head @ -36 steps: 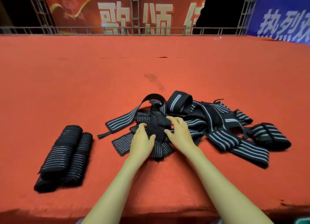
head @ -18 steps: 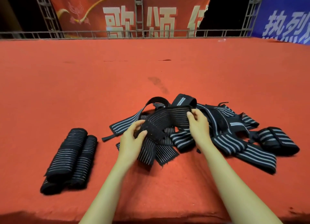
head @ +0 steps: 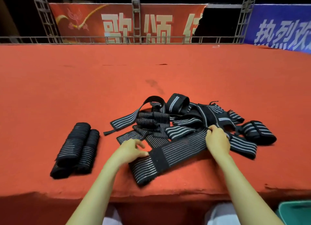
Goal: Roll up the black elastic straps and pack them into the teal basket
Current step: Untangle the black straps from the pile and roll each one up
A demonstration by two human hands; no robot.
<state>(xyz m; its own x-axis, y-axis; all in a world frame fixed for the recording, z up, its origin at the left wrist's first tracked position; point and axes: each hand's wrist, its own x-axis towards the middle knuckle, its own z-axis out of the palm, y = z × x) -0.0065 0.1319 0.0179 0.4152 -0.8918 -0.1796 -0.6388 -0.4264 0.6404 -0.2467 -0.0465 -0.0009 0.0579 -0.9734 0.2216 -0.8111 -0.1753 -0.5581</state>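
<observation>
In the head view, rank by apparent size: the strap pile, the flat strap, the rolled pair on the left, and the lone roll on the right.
1. strap pile
2. flat strap and rolled pair: too alike to rank
3. lone roll

White "歌颂" plus a cut-off third character on the red banner (head: pixel 121 22); apparently "热烈欢" on the blue banner (head: pixel 279 25).

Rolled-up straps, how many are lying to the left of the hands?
2. The left roll lies on the red surface at the far left; the right roll lies against it, side by side. None seems hidden there.
</observation>
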